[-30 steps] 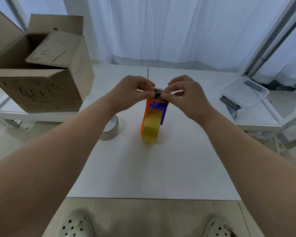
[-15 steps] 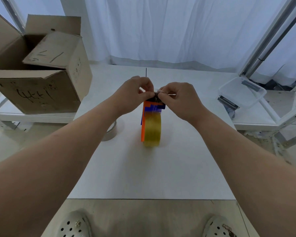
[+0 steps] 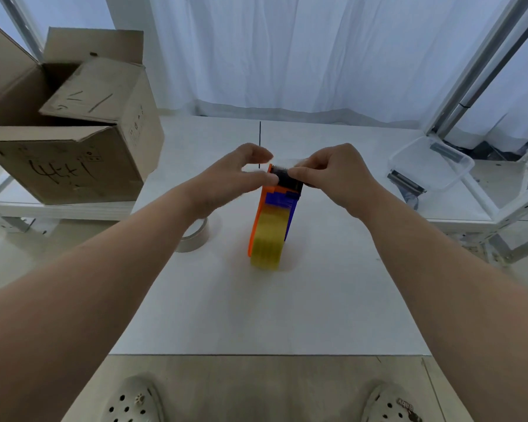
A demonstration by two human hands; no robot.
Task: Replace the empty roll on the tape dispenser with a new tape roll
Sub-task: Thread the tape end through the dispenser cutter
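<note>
On the table (image 3: 256,315), upright orange-and-blue tape dispenser (image 3: 258,214) (yellow roll (image 3: 267,239) inside)

Table (image 3: 269,315) white; tape dispenser (image 3: 279,200) orange, blue, black head; new tape roll (image 3: 267,239) translucent yellow; cardboard box (image 3: 73,169) brown, black scrawl.

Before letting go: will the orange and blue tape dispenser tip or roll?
Likely tippy: the orange and blue tape dispenser stands narrow on its yellow tape roll. That round edge may let it roll. The right hand pinching its top probably steadies it.
</note>
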